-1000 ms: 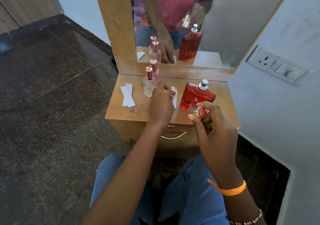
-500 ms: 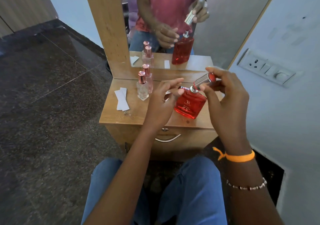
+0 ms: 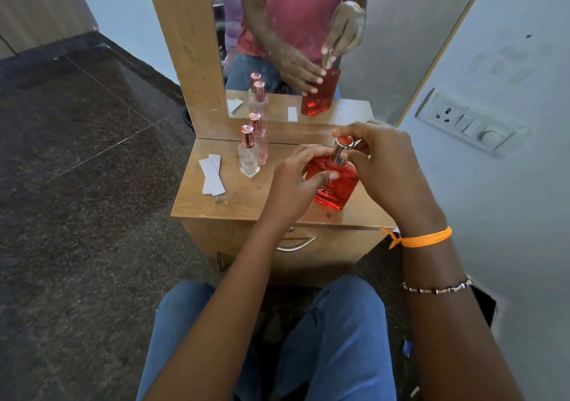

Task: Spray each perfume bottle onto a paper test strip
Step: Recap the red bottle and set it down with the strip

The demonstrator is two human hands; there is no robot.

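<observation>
From the head view, my left hand (image 3: 296,181) grips the red perfume bottle (image 3: 334,184) standing on the desk (image 3: 234,197), right of centre. My right hand (image 3: 385,166) pinches its silver cap (image 3: 340,150) on the neck. Paper strips (image 3: 212,174) lie left, beside two pink-capped bottles (image 3: 251,150).

Red bottle (image 3: 334,184) in my left hand (image 3: 293,184): glossy see-through glass. Cap (image 3: 340,149) under my right hand (image 3: 388,166): shiny silver metal, red top. Two small bottles (image 3: 249,160): clear glass, polished rose-gold caps. Dresser top (image 3: 240,197): matt wood grain, a bit scuffed. Strips (image 3: 211,175): plain matt white paper. Floor (image 3: 77,153): speckled dark stone, slight sheen.
</observation>
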